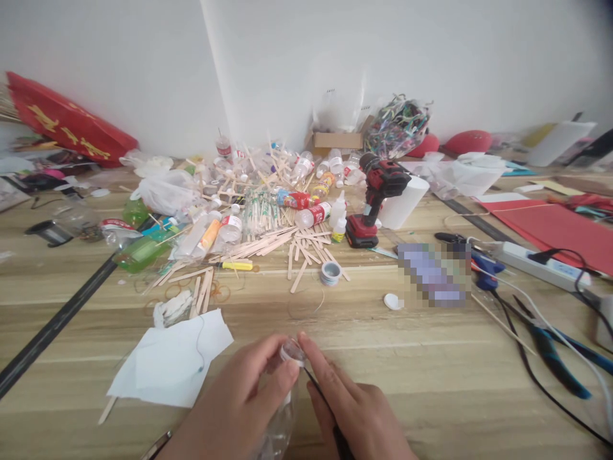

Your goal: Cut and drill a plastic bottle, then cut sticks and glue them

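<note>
My left hand (234,396) is closed around the neck of a clear plastic bottle (280,425), its thumb pressed near the rim. The bottle's mouth points away from me and looks uncapped. My right hand (359,409) grips a slim tool (320,390) with a thin dark shaft and a black handle. That shaft reaches up to the bottle's neck; its exact kind is unclear. The right index fingertip rests at the bottle's mouth. Most of the bottle's body lies hidden behind my hands and below the picture's edge.
Wooden sticks (258,246) and plastic bottles (230,230) are heaped ahead. A red cordless drill (378,191) stands beyond, near a tape roll (331,273). White paper (167,364) lies left. Pliers (550,358), a glue gun (486,271) and a power strip (541,263) are on the right.
</note>
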Demonstrator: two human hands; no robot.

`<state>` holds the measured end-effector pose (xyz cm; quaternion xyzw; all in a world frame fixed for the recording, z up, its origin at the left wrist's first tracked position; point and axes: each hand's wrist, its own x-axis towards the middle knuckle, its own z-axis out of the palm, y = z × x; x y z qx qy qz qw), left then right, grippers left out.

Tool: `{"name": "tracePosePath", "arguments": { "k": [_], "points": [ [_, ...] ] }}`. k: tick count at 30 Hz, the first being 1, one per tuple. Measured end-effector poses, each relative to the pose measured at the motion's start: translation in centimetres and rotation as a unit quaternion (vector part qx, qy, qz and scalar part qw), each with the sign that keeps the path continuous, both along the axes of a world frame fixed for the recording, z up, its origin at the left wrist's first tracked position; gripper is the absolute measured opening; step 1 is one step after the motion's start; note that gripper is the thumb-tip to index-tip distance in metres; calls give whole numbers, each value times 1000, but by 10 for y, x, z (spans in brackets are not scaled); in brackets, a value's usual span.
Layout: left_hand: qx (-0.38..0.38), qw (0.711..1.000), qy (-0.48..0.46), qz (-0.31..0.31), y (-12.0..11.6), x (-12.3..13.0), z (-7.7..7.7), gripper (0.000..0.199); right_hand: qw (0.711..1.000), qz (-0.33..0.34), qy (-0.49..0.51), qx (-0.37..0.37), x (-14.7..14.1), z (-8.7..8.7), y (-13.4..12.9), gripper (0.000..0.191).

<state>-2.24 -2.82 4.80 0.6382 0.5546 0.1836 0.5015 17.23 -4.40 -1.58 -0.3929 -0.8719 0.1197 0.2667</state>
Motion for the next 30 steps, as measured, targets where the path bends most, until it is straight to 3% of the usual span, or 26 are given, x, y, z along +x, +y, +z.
{"name": "tracePosePath", "arguments": {
  "k": [7,14,23,30],
  "points": [
    [5,999,-35,0,4,-3,-4,44,999,-21,-18,25,-1,-4,0,73],
    [4,999,-50,-9,6,-7,-2,43,998,-26,12,52,-6,4,1,63],
    [-23,998,-53,3,5,-9,-9,43,999,-40,1,-25,-3,-12,-6,84],
    [-51,993,-110,-15,5,-12,-16,42,998,-20,1,-52,-3,-12,-6,90]
  ]
}}
